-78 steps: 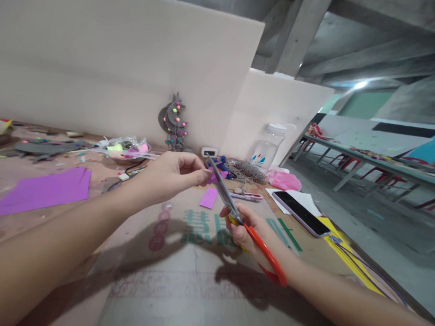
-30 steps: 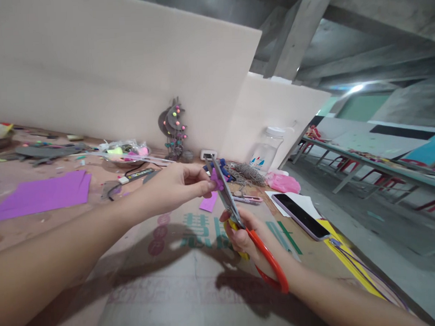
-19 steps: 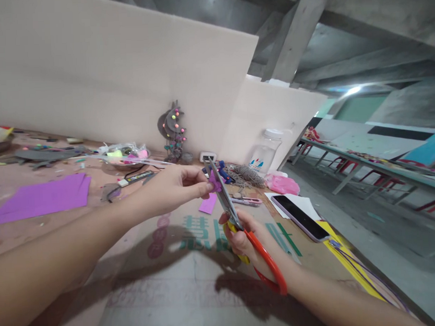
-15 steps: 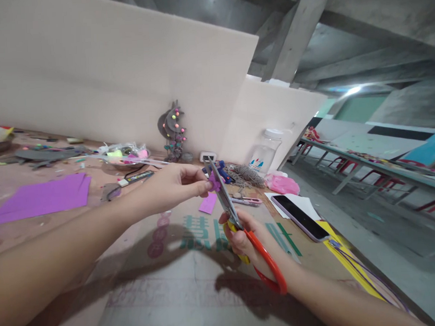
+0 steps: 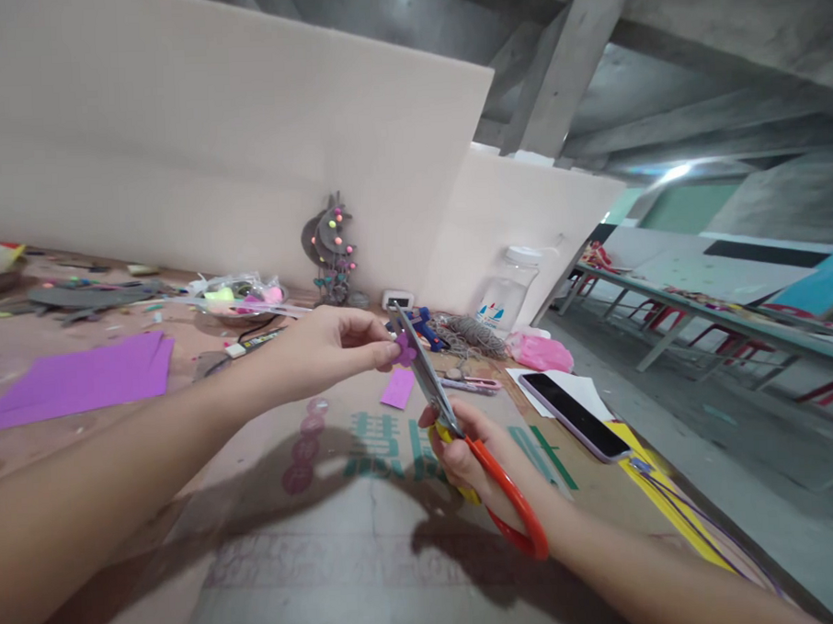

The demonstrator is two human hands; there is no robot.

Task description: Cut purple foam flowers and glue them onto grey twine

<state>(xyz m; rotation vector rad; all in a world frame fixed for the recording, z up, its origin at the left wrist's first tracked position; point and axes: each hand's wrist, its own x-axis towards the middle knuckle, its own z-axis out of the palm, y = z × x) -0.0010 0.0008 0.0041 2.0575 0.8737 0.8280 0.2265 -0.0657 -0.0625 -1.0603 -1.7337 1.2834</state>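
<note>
Between the thumb and fingers of my left hand [image 5: 335,352] is pinched a small purple flower-shaped cutout [image 5: 405,349]. My right hand [image 5: 482,456] grips scissors [image 5: 430,390] by their orange and yellow handles, with the blades pointing up and away. The blades lie right at the cutout's right edge; whether they bite into it I cannot tell. Below the cutout, a small purple paper piece [image 5: 398,388] rests on the printed cardboard [image 5: 317,555]. Larger purple sheets [image 5: 81,377] lie to the left of my left forearm.
Behind my hands are a blue glue gun [image 5: 425,328], grey twine [image 5: 476,332], a clear bottle [image 5: 505,294] and a crescent-shaped ornament [image 5: 332,247]. A phone [image 5: 577,415] lies at right by yellow sheets [image 5: 673,494]. A bowl of bright pieces [image 5: 240,301] sits back left.
My left hand and the purple cutout have shifted slightly left and down. The scissor blades have drawn closer together. My right hand stays almost in place.
</note>
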